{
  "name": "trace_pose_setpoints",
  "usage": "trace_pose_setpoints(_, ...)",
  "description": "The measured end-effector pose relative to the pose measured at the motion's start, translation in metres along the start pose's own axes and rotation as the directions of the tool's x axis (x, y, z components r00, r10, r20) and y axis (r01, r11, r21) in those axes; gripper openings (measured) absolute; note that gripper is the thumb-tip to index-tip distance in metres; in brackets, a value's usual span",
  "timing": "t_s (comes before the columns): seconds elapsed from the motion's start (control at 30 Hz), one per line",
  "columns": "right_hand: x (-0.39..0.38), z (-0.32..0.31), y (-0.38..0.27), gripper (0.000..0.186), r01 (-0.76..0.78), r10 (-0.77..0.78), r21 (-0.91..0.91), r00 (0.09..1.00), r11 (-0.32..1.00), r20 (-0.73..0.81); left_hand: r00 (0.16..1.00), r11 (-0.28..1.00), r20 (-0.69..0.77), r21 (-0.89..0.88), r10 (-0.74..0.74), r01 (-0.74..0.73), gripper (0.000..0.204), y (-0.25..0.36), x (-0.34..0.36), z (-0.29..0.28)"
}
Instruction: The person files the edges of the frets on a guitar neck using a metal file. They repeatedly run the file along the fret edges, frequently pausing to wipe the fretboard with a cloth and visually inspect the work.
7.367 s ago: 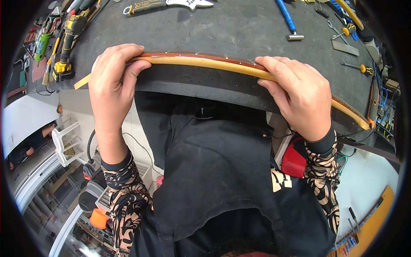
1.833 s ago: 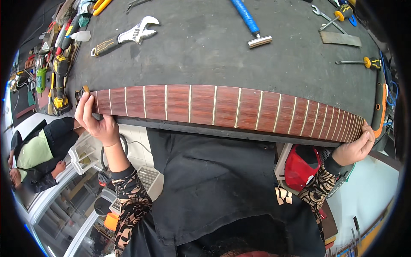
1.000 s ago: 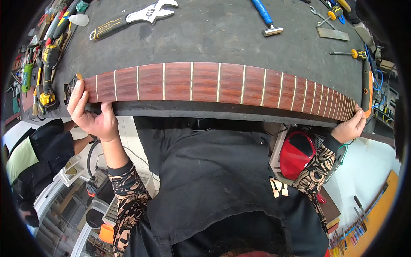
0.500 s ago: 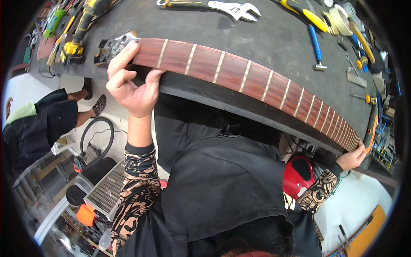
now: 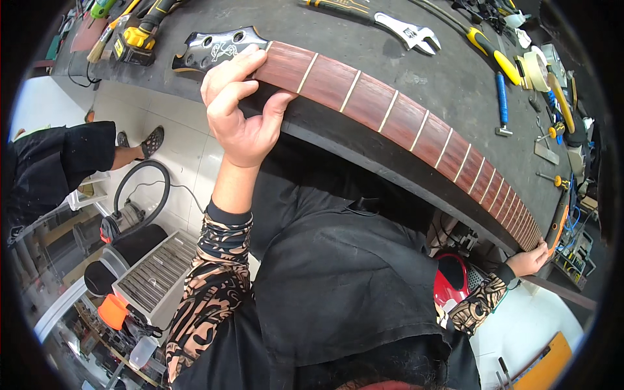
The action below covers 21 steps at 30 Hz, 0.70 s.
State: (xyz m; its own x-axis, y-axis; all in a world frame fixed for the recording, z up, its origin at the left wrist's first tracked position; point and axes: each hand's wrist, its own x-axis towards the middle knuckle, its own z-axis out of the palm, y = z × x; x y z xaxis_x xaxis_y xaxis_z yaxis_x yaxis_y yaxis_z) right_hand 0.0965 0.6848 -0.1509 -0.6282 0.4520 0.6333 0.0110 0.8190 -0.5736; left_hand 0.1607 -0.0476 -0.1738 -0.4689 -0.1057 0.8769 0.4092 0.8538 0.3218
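A guitar neck (image 5: 403, 117) with a reddish-brown fretboard and pale frets lies lengthwise along the front edge of the workbench, running from upper left to lower right. Its dark headstock (image 5: 218, 49), with tuner holes and a light emblem, points left over the bench top. My left hand (image 5: 244, 120) grips the neck beside the headstock, fingers over the fretboard's end and thumb against its near side. At the opposite end, my right hand (image 5: 528, 261) is closed around the narrow-looking tip of the neck; part of its fingers is hidden.
On the dark workbench (image 5: 312, 32) lie an adjustable wrench (image 5: 409, 32), a blue-handled hammer (image 5: 502, 101), a yellow-handled tool (image 5: 494, 55), a tape roll (image 5: 536, 70) and a yellow-black power drill (image 5: 140, 39). Another person's legs (image 5: 127, 153) stand at left, near a vacuum hose (image 5: 166, 175).
The view has shifted, so bench items sit further right. The headstock's face now shows more fully, the neck having turned slightly. Both hands keep their hold at its two ends.
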Motion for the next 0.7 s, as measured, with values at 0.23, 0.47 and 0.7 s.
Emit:
trace_pose_setpoints(0.23, 0.003, -0.002, -0.025, 0.04, 0.105, -0.09, -0.147, 0.991, 0.984, 0.103, 0.996, 0.993, -0.01, 0.074, -0.089, 0.09, 0.054, 0.005, 0.015, 0.0)
trace_pose_setpoints(0.47, -0.061, 0.021, -0.211, 0.036, 0.714, -0.649, 0.062, 0.593, 0.697, 0.476, 0.977, 0.972, 0.105, 0.167, -0.183, 0.164, 0.05, 0.01, 0.064, -0.002)
trace_pose_setpoints(0.7, -0.092, 0.058, -0.218, 0.045, 0.635, -0.595, 0.03, 0.705, 0.772, 0.385, 0.983, 0.967, 0.101, 0.222, -0.153, 0.127, 0.035, 0.013, 0.08, 0.007)
